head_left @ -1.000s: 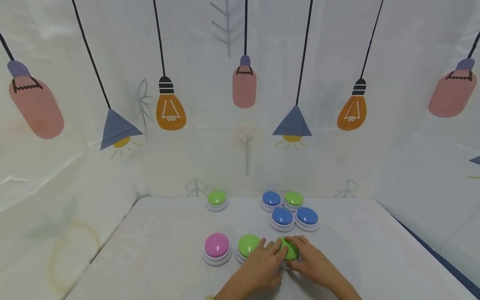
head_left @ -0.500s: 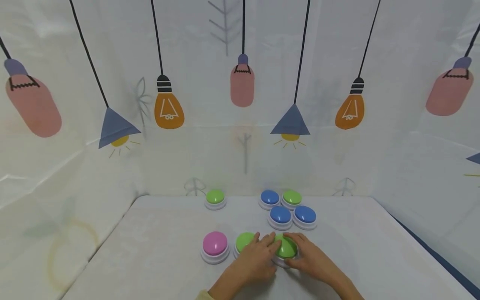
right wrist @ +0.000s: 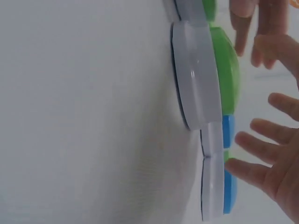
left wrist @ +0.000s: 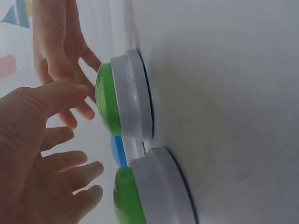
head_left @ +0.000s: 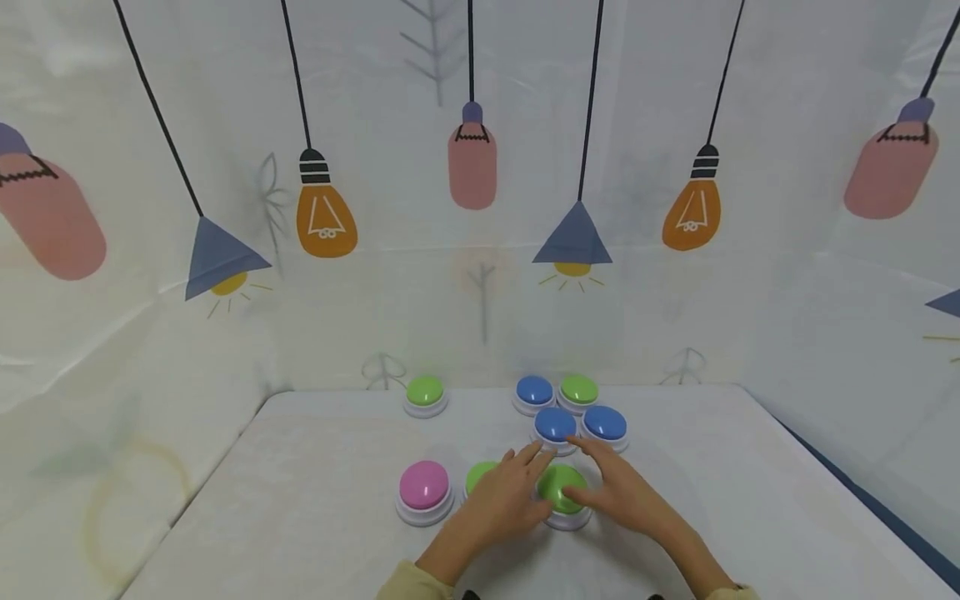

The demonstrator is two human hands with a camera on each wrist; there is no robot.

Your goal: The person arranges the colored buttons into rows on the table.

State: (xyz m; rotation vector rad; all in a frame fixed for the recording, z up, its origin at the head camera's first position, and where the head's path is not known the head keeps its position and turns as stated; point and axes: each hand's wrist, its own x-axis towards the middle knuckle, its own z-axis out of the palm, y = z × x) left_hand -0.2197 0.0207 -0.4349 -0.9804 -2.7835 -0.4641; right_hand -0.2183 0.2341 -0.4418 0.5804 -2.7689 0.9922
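A green dome push button with a white base stands on the white table between my hands. My left hand is spread over its left side, with fingers straight. It partly hides a second green button. My right hand is at the right of the first green button, fingers extended and thumb over the dome. In the left wrist view, gaps show between the fingers of the left hand and the green domes. The right wrist view shows the right hand apart from the buttons, holding nothing.
A pink button stands to the left. Behind are a blue button, another blue button, a third blue one, and green buttons. A white printed curtain backs the table.
Both hands have loosened from the green button and lifted off it, the right hand's fingers reaching further forward. The buttons look to be in the same arrangement; the head view has shifted slightly.
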